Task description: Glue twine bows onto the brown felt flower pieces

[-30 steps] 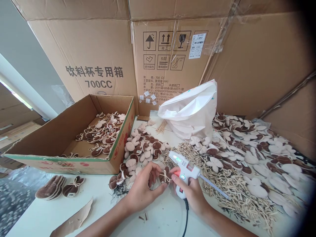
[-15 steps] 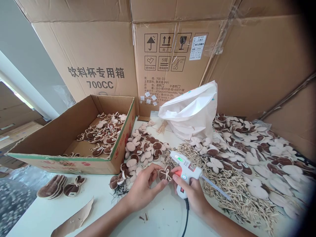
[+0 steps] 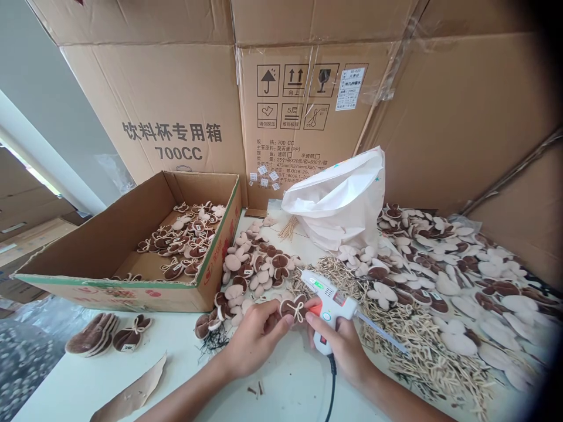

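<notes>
Between my two hands is a brown plush bunny-shaped piece (image 3: pixel 289 308) with a small cream cord bow (image 3: pixel 299 307) on it. The thumb and fingers of my left hand (image 3: pixel 251 334) pinch its left side. My right hand (image 3: pixel 341 343) is wrapped around a white glue gun (image 3: pixel 329 305) with a lit green display, its nozzle pointing up and left. The right thumb and forefinger also touch the piece near the bow. A clear glue stick (image 3: pixel 383 334) juts from the gun's back, and a black cable (image 3: pixel 332 381) runs down from its handle.
Left stands an open carton (image 3: pixel 105 287) holding finished-looking bowed pieces. Beside it lie loose plush pieces (image 3: pixel 264 266). Cream cord bows (image 3: pixel 435 351) and more plush pieces (image 3: pixel 457 281) are heaped at right. A white bag (image 3: pixel 338 205), stacked brown pieces (image 3: pixel 91 334) and a paper scrap (image 3: pixel 129 392) are also there.
The fingers have shifted slightly on the brown piece, which has turned a little, so its bow faces somewhat differently. The glue gun stays in the right hand, almost unmoved.
</notes>
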Action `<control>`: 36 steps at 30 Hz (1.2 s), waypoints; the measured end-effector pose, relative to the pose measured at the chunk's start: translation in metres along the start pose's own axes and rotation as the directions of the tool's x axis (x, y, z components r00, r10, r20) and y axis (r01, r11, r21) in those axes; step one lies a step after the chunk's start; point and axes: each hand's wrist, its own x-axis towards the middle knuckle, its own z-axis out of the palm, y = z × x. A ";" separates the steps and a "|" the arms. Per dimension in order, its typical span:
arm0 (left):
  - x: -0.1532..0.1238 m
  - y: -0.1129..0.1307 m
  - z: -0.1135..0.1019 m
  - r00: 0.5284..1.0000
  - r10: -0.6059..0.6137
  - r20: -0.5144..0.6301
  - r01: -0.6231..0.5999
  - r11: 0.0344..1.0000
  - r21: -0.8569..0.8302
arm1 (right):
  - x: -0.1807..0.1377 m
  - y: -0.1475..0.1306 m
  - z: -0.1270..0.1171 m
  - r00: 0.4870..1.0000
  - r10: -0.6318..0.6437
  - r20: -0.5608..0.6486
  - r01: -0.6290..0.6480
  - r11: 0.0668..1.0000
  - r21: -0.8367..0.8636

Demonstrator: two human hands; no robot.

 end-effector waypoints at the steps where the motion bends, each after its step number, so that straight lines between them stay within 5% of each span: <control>1: 0.000 0.000 -0.001 1.000 0.001 0.011 -0.001 1.000 -0.017 | 0.000 0.000 0.000 1.000 0.000 0.001 0.000 1.000 -0.005; 17: 0.002 0.001 -0.003 0.998 -0.029 0.058 0.043 0.967 -0.252 | 0.000 0.000 0.001 1.000 0.003 -0.004 -0.003 1.000 -0.021; 36: 0.000 0.000 -0.002 0.995 -0.054 0.080 0.065 0.987 -0.149 | 0.002 -0.002 0.004 0.998 0.036 -0.050 -0.038 0.999 -0.039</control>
